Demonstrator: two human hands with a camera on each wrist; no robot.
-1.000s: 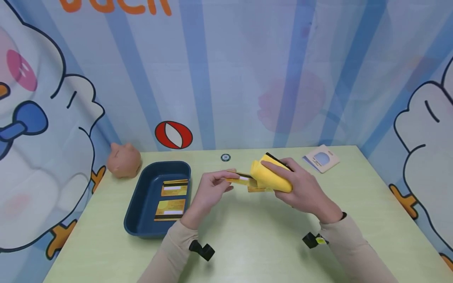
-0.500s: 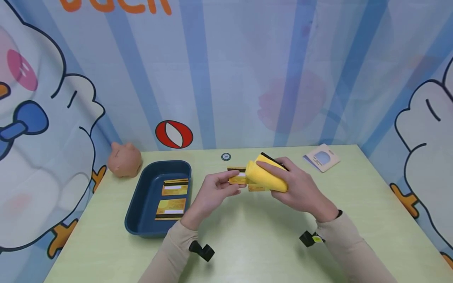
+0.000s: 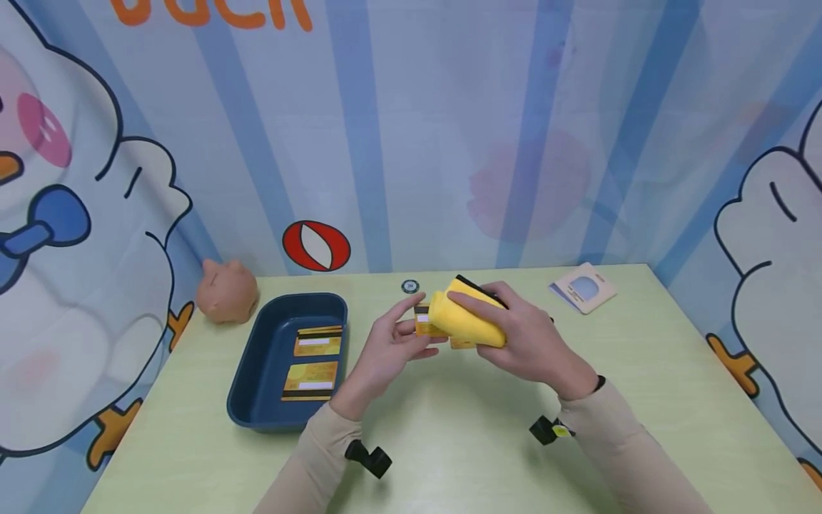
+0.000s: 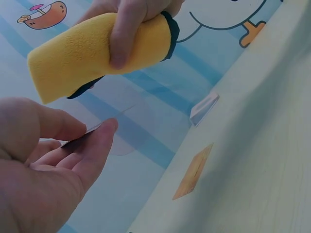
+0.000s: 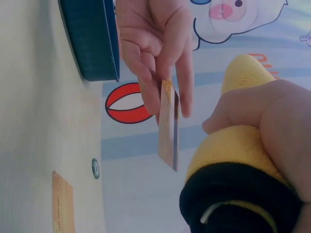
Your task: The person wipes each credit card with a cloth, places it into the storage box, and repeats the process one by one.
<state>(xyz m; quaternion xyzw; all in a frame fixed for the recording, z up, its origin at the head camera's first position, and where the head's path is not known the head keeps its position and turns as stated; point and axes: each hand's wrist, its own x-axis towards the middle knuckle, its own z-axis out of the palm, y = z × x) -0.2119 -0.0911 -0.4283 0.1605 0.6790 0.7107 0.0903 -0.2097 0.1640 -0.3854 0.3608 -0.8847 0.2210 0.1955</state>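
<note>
My left hand (image 3: 379,350) pinches a yellow bank card (image 3: 422,320) with a dark stripe, which stands out past the fingertips in the right wrist view. My right hand (image 3: 529,343) grips a rolled yellow cloth (image 3: 467,318) with black edging, thumb and fingers wrapped round it. From the head the cloth overlaps part of the card; in the left wrist view the cloth (image 4: 77,56) hangs apart from it, above the left fingers. A second yellow card (image 4: 193,172) lies on the table below the hands, mostly covered by the cloth in the head view.
On the left stands a dark blue tray (image 3: 247,378) with several yellow cards (image 3: 310,378) in it. A piggy bank (image 3: 226,291) is behind it at the left. A round chip (image 3: 409,286) lies near the back edge, and a small booklet (image 3: 583,288) at the back right.
My right hand has moved left with the cloth, which overlaps more of the held card in the head view. One finger of the left hand has lifted and straightened; the card has turned.
</note>
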